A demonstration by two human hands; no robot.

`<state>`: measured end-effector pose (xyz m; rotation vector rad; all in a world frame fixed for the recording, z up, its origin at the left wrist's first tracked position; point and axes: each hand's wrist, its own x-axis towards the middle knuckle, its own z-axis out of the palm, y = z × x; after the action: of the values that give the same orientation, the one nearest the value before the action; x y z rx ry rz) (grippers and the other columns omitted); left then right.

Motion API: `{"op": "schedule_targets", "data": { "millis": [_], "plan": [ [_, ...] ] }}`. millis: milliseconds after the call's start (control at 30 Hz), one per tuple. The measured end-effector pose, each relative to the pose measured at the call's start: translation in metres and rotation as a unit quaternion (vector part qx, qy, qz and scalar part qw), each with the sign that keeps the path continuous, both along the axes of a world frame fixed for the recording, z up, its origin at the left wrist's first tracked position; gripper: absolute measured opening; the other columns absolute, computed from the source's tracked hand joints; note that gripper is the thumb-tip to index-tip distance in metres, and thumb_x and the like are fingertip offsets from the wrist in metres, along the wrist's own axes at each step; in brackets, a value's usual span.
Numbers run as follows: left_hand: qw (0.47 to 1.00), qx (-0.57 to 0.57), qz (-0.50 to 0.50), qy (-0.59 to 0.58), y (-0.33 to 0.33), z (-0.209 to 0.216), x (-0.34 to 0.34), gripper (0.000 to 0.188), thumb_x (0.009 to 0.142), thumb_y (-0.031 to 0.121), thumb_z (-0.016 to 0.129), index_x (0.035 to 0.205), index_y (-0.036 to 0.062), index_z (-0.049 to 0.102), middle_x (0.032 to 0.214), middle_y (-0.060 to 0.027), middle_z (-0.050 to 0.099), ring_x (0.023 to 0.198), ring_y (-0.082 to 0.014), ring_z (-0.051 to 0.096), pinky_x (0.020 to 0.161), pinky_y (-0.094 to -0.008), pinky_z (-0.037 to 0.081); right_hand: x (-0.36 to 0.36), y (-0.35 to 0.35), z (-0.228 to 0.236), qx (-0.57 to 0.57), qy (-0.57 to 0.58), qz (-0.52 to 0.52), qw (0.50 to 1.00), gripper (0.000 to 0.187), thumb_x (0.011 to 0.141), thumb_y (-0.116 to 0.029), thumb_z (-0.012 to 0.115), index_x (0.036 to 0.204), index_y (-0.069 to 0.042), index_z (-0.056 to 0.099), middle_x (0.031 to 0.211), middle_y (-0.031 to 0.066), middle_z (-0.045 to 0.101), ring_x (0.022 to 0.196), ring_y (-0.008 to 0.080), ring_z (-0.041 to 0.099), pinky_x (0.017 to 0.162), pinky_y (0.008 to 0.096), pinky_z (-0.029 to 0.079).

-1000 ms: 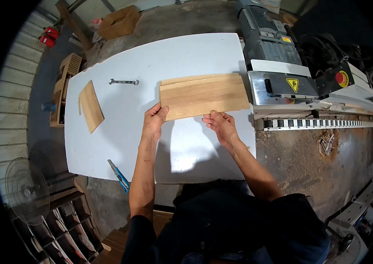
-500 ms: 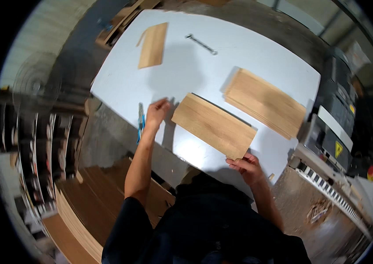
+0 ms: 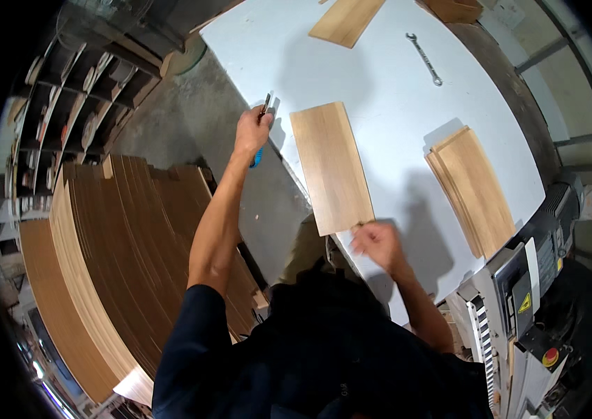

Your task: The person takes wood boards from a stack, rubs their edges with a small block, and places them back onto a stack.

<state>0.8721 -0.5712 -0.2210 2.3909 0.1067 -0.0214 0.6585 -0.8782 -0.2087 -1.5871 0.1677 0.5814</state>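
Your left hand [image 3: 252, 129] is closed around a blue-handled tool [image 3: 261, 133] at the edge of the white table [image 3: 393, 98]; its metal tip pokes above your fist, but its kind is hard to make out. Your right hand [image 3: 376, 243], fingers curled, pinches the near corner of the wooden board [image 3: 331, 166], which lies flat between both hands. The board stack [image 3: 474, 187] lies well apart on the right.

Dark navy short-sleeved shirt — bare forearms, bare hands
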Motion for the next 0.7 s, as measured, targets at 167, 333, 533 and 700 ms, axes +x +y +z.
{"op": "schedule_targets", "data": {
  "millis": [167,333,533,700],
  "plan": [
    [0.803,-0.56,0.164,0.122,0.024,0.002,-0.097,0.035,0.091,0.029,0.058,0.119,0.009,0.055,0.084,-0.0094,0.059,0.074,-0.0222,0.057,0.069,-0.0351,0.049,0.058,-0.003,-0.026,-0.331,-0.431,-0.041,0.839,0.046,0.084,-0.025,0.065,0.12,0.0,0.054,0.123,0.0219,0.054,0.114,0.0345,0.052,0.096,0.0423,0.04],
    [0.628,-0.693,0.192,0.297,0.003,0.011,-0.193,0.044,0.096,0.034,0.048,0.133,0.0115,0.042,0.085,-0.0101,0.059,0.071,-0.0187,0.056,0.067,-0.031,0.05,0.091,0.056,-0.045,-0.443,-0.433,0.084,0.781,0.068,0.088,-0.046,0.053,0.137,-0.001,0.038,0.141,0.0285,0.031,0.134,0.0429,0.023,0.109,0.0556,0.013],
    [0.94,-0.276,0.093,0.178,-0.038,-0.01,-0.257,0.042,0.097,0.02,0.046,0.136,0.0066,0.044,0.088,-0.0089,0.057,0.074,-0.0213,0.056,0.07,-0.0313,0.046,0.111,0.089,-0.048,-0.468,-0.448,0.117,0.753,0.066,0.088,-0.046,0.053,0.138,-0.005,0.038,0.142,0.0276,0.031,0.133,0.0448,0.024,0.107,0.0583,0.015],
    [0.994,-0.05,0.058,0.084,-0.07,0.001,-0.278,0.045,0.089,0.012,0.056,0.134,0.0105,0.048,0.086,-0.0155,0.052,0.073,-0.0294,0.053,0.071,-0.0358,0.045,0.111,0.089,-0.059,-0.465,-0.465,0.106,0.746,0.065,0.089,-0.046,0.051,0.138,-0.006,0.039,0.139,0.0287,0.033,0.132,0.0453,0.025,0.107,0.0595,0.014]
  ]
}}
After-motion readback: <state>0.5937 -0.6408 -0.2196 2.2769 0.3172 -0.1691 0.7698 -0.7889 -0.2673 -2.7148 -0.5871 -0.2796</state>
